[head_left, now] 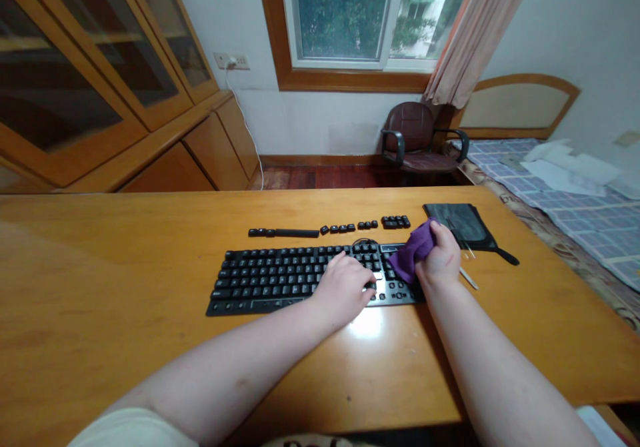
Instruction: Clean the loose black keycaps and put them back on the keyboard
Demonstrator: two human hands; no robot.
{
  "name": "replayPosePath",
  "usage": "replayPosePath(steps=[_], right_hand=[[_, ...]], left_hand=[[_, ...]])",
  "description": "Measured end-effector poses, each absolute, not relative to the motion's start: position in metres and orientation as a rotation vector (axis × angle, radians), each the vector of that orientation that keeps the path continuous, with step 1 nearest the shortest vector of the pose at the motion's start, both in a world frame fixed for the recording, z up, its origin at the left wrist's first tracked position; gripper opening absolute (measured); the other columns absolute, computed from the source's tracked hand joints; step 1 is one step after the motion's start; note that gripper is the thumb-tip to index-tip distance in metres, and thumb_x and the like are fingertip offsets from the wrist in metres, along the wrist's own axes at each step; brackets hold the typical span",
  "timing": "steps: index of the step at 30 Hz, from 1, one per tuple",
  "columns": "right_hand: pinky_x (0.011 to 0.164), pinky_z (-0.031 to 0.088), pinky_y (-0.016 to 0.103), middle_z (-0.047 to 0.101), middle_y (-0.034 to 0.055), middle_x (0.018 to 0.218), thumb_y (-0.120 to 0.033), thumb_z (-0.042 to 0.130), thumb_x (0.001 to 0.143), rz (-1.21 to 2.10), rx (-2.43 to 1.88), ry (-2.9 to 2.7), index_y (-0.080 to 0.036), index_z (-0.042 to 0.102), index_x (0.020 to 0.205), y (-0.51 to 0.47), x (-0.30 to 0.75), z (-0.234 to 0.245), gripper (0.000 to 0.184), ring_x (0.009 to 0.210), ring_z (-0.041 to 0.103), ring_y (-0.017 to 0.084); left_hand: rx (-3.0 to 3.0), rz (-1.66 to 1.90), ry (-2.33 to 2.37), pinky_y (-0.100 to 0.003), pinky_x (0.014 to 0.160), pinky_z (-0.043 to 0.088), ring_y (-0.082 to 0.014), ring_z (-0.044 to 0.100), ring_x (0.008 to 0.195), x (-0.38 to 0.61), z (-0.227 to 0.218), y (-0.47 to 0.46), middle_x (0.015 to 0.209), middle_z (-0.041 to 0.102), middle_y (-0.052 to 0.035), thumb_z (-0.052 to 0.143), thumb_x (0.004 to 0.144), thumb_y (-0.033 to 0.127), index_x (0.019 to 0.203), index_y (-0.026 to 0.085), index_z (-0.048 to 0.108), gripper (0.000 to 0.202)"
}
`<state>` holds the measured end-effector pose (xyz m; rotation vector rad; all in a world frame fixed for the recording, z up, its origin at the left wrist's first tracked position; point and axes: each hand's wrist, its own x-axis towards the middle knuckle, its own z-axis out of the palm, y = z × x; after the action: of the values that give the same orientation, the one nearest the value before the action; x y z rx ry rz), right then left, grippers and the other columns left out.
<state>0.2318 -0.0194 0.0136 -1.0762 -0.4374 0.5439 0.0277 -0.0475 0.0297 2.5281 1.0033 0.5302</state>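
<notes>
A black keyboard point(270, 273) lies on the wooden desk, its bottom row and part of its right side bare of keycaps. My left hand point(345, 283) rests on it right of the middle, fingers apart, thumb toward the bare section. In my right hand point(440, 257) is a bunched purple cloth point(415, 250), closed in the fingers and touching the keyboard's right end. Behind the keyboard runs a row of loose keycaps point(343, 228), including the long space bar point(297, 233) and a cluster of number-pad keys point(395, 222).
A black pouch point(463, 223) with a strap lies right of the cloth. Beside it is a thin, light-coloured tool point(469, 277). Beyond the desk point(125, 260) stand an armchair point(415, 137), a bed point(565, 167) and a glass-fronted cabinet point(125, 53).
</notes>
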Motion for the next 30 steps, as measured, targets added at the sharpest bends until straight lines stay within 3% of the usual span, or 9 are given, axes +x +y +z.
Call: replayPosePath(steps=[8, 21, 26, 30], right_hand=[[0.054, 0.041, 0.024, 0.051, -0.0061, 0.06, -0.028, 0.064, 0.066, 0.538, -1.042, -0.422, -0.017, 0.054, 0.067, -0.023, 0.225, 0.023, 0.016, 0.055, 0.051, 0.01], [0.058, 0.041, 0.024, 0.053, -0.0052, 0.063, -0.03, 0.063, 0.068, 0.478, -1.093, -0.478, -0.016, 0.058, 0.071, -0.022, 0.227, 0.017, 0.015, 0.059, 0.051, 0.01], [0.056, 0.041, 0.024, 0.052, -0.0057, 0.059, -0.031, 0.064, 0.066, 0.508, -1.078, -0.439, -0.016, 0.057, 0.067, -0.02, 0.229, 0.012, 0.017, 0.057, 0.051, 0.011], [0.056, 0.04, 0.023, 0.053, -0.0055, 0.061, -0.029, 0.065, 0.064, 0.512, -1.066, -0.412, -0.016, 0.058, 0.067, -0.019, 0.229, 0.012, 0.015, 0.059, 0.051, 0.01]], left_hand=[[2.519, 0.558, 0.994, -0.041, 0.093, 0.038, -0.0212, 0.055, 0.09, 0.028, 0.029, -0.047, 0.083, 0.067, -0.0036, 0.068, 0.073, 0.028, 0.082, 0.021, 0.068, 0.011], [2.602, 0.504, 0.985, -0.046, 0.104, 0.027, -0.0196, 0.055, 0.091, 0.028, 0.03, -0.048, 0.076, 0.067, -0.0002, 0.067, 0.076, 0.028, 0.08, 0.023, 0.069, 0.007], [2.722, 0.462, 0.928, -0.047, 0.103, 0.028, -0.0217, 0.053, 0.097, 0.027, 0.034, -0.049, 0.083, 0.068, -0.0019, 0.063, 0.079, 0.031, 0.082, 0.022, 0.07, 0.011], [2.891, 0.299, 0.887, -0.042, 0.085, 0.043, -0.0247, 0.057, 0.088, 0.029, 0.042, -0.06, 0.083, 0.067, -0.0085, 0.057, 0.082, 0.034, 0.088, 0.015, 0.068, 0.022]])
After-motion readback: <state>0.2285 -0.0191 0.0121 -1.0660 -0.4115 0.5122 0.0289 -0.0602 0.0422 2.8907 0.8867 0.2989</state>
